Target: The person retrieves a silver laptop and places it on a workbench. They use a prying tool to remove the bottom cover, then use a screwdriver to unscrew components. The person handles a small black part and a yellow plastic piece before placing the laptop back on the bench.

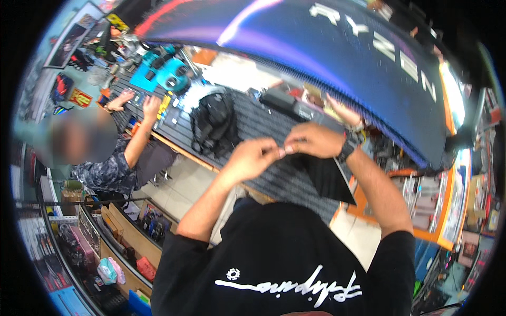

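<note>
My left hand (258, 158) and my right hand (311, 142) meet over the grey ribbed mat (261, 126), fingertips pinched together around something too small to make out. Beneath and beside my right hand lies a flat black panel (332, 181), tilted toward the near edge of the bench. A black bag (213, 121) sits just beyond my left hand, to its left. A long dark grey box (279, 104) lies at the back of the mat, partly under the large printed curved screen (348, 47) that spans the top of the view.
A co-worker (105, 163) at the left has both hands on the bench by teal gear (174, 79) and yellow tools. Another person's hand (342, 113) shows below the screen. Shelves of goods (121, 237) stand at lower left, an orange-framed case (421, 205) at right.
</note>
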`<action>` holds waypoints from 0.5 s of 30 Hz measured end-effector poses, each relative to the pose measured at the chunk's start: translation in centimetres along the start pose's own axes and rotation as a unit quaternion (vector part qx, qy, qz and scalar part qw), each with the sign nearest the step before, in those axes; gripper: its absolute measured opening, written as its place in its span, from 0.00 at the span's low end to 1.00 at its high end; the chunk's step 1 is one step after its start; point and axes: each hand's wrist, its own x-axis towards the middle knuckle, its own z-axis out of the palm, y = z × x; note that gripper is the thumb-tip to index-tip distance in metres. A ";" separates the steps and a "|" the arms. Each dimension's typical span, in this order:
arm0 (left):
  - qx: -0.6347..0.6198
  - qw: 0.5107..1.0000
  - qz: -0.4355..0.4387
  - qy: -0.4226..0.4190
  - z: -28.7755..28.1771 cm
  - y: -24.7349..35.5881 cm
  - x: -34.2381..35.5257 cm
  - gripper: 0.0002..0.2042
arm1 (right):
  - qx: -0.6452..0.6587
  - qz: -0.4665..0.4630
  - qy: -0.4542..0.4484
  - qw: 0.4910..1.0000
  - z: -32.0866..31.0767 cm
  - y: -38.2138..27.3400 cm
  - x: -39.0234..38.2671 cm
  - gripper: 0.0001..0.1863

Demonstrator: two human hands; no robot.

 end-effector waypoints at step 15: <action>-0.228 0.940 0.087 -0.238 2.2 -0.6 7.8 0.19 | 0.073 0.207 0.327 0.919 4.3 -0.7 -7.7 0.17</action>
